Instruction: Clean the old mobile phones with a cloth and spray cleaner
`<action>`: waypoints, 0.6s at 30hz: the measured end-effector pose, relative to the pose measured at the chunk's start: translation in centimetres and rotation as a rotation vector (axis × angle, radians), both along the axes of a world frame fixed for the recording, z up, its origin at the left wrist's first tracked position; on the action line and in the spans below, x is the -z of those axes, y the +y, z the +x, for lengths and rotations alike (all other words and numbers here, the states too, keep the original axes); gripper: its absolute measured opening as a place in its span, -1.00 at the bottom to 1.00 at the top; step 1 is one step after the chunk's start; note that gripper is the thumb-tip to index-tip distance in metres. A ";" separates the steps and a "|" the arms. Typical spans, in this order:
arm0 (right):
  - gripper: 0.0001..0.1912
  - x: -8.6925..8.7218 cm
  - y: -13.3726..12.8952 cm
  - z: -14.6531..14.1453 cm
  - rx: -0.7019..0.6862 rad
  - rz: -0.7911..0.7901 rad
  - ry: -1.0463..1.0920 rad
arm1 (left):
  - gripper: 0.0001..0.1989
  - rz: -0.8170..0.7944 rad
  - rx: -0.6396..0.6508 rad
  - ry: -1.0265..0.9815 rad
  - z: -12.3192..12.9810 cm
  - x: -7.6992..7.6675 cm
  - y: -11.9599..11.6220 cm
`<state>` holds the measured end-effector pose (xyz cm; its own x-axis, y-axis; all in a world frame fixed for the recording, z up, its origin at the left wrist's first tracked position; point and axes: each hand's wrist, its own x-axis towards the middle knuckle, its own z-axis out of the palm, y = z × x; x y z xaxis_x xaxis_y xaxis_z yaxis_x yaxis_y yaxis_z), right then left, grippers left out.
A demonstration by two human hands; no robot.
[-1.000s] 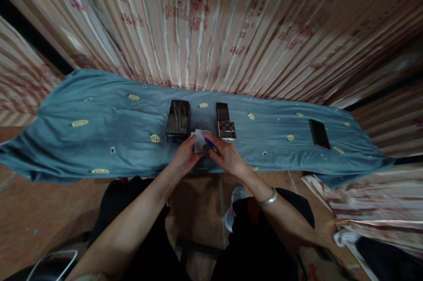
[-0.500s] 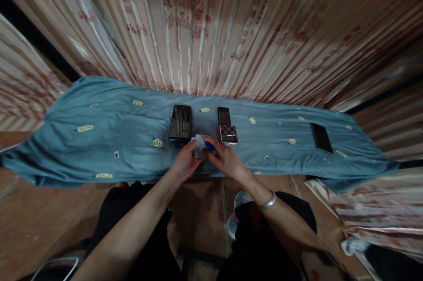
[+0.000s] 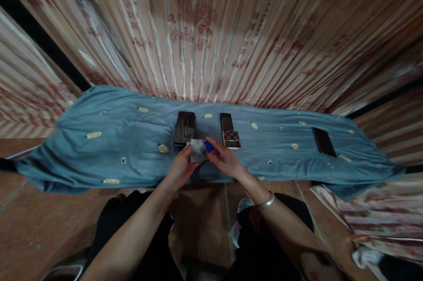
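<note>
Over the front of the cloth-covered table, my left hand [image 3: 181,167] is closed on the edge of a small flat grey piece [image 3: 197,152], its thumb on top. I cannot make out what the piece is. My right hand [image 3: 226,161] pinches a small blue object [image 3: 208,146] against the grey piece's right side; its kind is unclear. Just behind my left hand lies a glossy black phone-like slab [image 3: 185,127], perhaps stacked on another. Beyond my right hand is what looks like an unfolded flip phone [image 3: 230,136], with a checkered lower half.
A teal cloth [image 3: 132,135] with yellow prints covers the long narrow table. Toward its right end lies a dark phone [image 3: 324,142]. A pleated, printed curtain [image 3: 198,65] hangs right behind the table. My legs are beneath its front edge, above a brown floor [image 3: 198,223].
The view has shifted a little, so the table sits slightly lower. The blue object has turned and shows more above my right fingers, and more of the grey piece's face is visible.
</note>
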<state>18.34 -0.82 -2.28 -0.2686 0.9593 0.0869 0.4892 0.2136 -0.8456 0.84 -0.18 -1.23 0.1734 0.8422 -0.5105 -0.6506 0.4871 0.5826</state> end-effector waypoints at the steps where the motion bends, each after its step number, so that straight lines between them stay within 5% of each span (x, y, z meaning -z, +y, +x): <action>1: -0.34 0.2 0.4 0.2 0.015 -0.041 0.020 | -0.88 0.014 -0.008 0.002 -0.2 0.1 0.1; 4: -0.27 1.0 1.7 0.6 0.082 -0.081 -0.010 | -0.89 0.038 -0.077 0.015 -0.9 0.3 0.6; 8: -0.25 2.4 2.8 -0.1 0.133 0.063 -0.134 | -0.91 0.029 -0.177 0.046 -2.3 0.1 1.0; 13: -0.30 2.9 3.1 -1.8 0.151 0.172 -0.211 | -0.92 0.074 -0.107 0.098 -2.6 -1.0 0.6; 18: -0.62 1.0 3.1 -2.3 0.187 0.155 0.139 | -0.88 0.083 -0.027 0.091 -1.8 -2.1 0.1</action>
